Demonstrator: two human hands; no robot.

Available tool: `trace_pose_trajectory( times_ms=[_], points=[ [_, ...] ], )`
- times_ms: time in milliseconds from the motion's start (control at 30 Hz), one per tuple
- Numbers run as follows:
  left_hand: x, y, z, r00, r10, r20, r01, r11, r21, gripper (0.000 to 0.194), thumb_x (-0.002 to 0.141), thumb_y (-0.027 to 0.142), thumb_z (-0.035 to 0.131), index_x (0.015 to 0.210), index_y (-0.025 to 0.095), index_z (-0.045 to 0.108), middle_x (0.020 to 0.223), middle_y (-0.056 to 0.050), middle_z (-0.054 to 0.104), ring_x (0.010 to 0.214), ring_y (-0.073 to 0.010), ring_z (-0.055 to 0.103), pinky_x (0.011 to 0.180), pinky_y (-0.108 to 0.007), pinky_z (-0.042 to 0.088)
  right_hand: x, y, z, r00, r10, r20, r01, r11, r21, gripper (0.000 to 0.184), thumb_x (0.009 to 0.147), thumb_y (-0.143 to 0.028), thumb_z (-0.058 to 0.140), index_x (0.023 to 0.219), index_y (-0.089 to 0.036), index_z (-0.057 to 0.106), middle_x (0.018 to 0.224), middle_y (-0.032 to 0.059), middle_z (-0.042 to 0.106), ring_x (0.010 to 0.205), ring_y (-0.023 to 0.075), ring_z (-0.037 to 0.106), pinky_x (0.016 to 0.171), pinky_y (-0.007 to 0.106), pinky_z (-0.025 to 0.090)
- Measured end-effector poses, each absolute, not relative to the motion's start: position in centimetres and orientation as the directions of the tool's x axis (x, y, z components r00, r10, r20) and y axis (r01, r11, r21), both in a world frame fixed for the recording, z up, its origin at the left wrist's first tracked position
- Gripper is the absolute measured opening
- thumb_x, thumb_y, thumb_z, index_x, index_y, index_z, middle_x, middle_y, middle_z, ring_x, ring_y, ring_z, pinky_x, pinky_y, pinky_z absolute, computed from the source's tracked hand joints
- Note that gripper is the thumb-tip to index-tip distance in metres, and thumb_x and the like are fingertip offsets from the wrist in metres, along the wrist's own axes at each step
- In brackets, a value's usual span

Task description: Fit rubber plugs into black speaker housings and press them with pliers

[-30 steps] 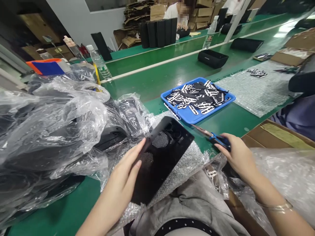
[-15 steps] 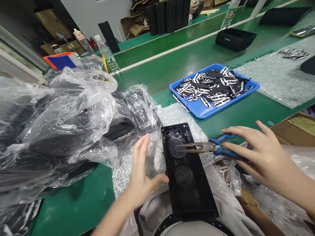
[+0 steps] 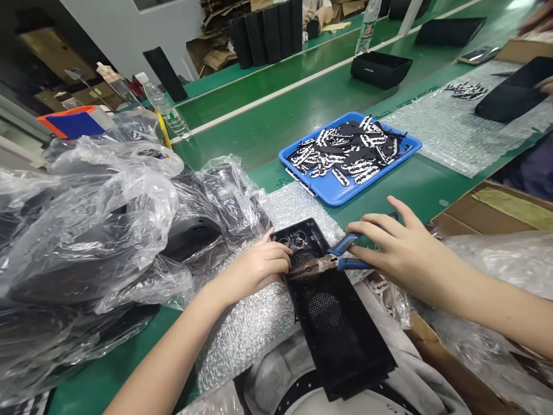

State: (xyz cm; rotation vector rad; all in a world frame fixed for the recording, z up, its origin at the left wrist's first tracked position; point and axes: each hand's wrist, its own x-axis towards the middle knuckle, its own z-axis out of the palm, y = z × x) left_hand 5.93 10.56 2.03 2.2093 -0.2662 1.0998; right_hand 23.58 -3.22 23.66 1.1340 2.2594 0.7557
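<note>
Right hand [image 3: 395, 248]: fingers partly curled round the spread blue handles of the pliers [image 3: 326, 264], index finger raised clear. Pliers lie across the upper round mesh of the black housing [image 3: 348, 340], tips right by the left fingertips; can't tell from here if they're biting on anything. Left hand [image 3: 259, 268]: fingers bent, close together, over the housing's left side near its top end. Thumb hidden, so can't tell how firm the grip is.

Housing: open face up, at the worktop's near edge, top end over bubble wrap [image 3: 248, 331], lower end sticking out over the person's lap. Second mesh circle below the pliers.

Just beyond, near the same edge: blue tray [image 3: 336, 199] heaped with black-and-white strips [image 3: 339, 155]. Left end of worktop [image 3: 285, 124]: pile of plastic-bagged black parts [image 3: 103, 202], water bottle [image 3: 166, 109] leaning behind it. Further along, mid-worktop, a black case [image 3: 381, 70]. To the right, another bubble sheet [image 3: 436, 129] with a second black case [image 3: 514, 92], a co-worker's hand [image 3: 548, 86] at it.
</note>
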Motion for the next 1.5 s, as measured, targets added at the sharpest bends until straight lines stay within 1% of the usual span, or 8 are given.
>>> trace_pose_trajectory(
  times_ms=[200,433,633,867,1133,1333,1400,1500],
  points=[
    [5.5,9.7,2.8,0.675,0.054,0.736,-0.483,-0.722,0.496,0.013,0.098,0.012,0.049,0.092,0.015,0.06,0.102,-0.006,0.069,0.116,-0.0211,0.061,0.099,-0.037,0.05,24.5,-2.7,24.5,-0.544,0.815,-0.201,0.614,0.549,0.567,0.032,0.088,0.001,0.043,0.078,-0.016,0.068,0.111,0.0133,0.061,0.104,0.0278,0.051,0.082,0.041,0.04],
    [5.4,9.7,2.7,0.711,0.062,0.701,-0.498,-0.659,0.563,0.015,0.099,0.014,0.048,0.091,0.017,0.06,0.098,-0.007,0.068,0.118,-0.021,0.059,0.102,-0.038,0.047,24.9,-2.1,24.9,-0.555,0.781,-0.287,0.565,0.607,0.559,0.03,0.087,0.0,0.043,0.082,-0.017,0.067,0.117,0.0129,0.061,0.102,0.0265,0.05,0.08,0.039,0.035],
    [6.1,9.5,2.1,0.648,0.095,0.756,-0.558,-0.616,0.556,0.012,0.097,0.02,0.054,0.086,0.018,0.059,0.093,-0.007,0.066,0.107,-0.0213,0.06,0.093,-0.035,0.051,24.9,-1.5,25.5,-0.585,0.7,-0.41,0.537,0.713,0.451,0.03,0.087,-0.005,0.045,0.062,-0.015,0.057,0.079,0.0087,0.051,0.071,0.0202,0.037,0.065,0.033,0.026],
    [6.7,9.1,1.6,0.629,0.107,0.77,-0.565,-0.617,0.548,0.014,0.095,0.022,0.06,0.082,0.017,0.058,0.091,-0.007,0.064,0.103,-0.0197,0.059,0.093,-0.032,0.051,25.9,-3.6,26.3,-0.551,0.718,-0.426,0.508,0.693,0.512,0.037,0.097,-0.007,0.038,0.07,-0.012,0.063,0.094,0.0149,0.056,0.076,0.0213,0.041,0.069,0.035,0.031],
    [7.3,9.2,1.3,0.645,0.103,0.757,-0.544,-0.634,0.55,0.011,0.092,0.023,0.063,0.083,0.017,0.064,0.094,-0.007,0.068,0.108,-0.0195,0.062,0.098,-0.032,0.051,25.0,-4.6,26.2,-0.53,0.751,-0.394,0.47,0.646,0.601,0.042,0.098,-0.003,0.036,0.068,-0.014,0.063,0.092,0.0152,0.061,0.079,0.0221,0.049,0.07,0.037,0.038],
    [6.4,9.7,1.3,0.646,0.108,0.756,-0.577,-0.58,0.575,0.019,0.099,0.014,0.049,0.093,0.016,0.068,0.102,-0.01,0.071,0.118,-0.0189,0.06,0.102,-0.036,0.052,24.2,-4.9,26.4,-0.607,0.681,-0.411,0.381,0.703,0.601,0.042,0.096,-0.001,0.034,0.075,-0.014,0.068,0.106,0.0172,0.066,0.096,0.029,0.056,0.09,0.049,0.042],
    [6.2,9.6,1.3,0.633,0.101,0.768,-0.586,-0.586,0.56,0.011,0.095,0.023,0.061,0.102,0.015,0.067,0.106,-0.011,0.071,0.121,-0.0218,0.059,0.113,-0.044,0.045,23.8,-5.6,26.7,-0.57,0.706,-0.42,0.397,0.684,0.612,0.041,0.095,0.0,0.034,0.076,-0.014,0.067,0.11,0.0159,0.066,0.097,0.029,0.057,0.088,0.049,0.043],
    [6.0,8.8,1.7,0.597,0.1,0.796,-0.595,-0.61,0.523,0.043,0.081,0.04,0.079,0.114,0.018,0.065,0.121,-0.011,0.069,0.135,-0.0293,0.05,0.126,-0.058,0.023,23.0,-6.7,27.0,-0.548,0.708,-0.445,0.391,0.687,0.612,0.039,0.092,0.001,0.034,0.077,-0.012,0.068,0.11,0.0176,0.065,0.099,0.0311,0.056,0.085,0.049,0.041]
  ],
)
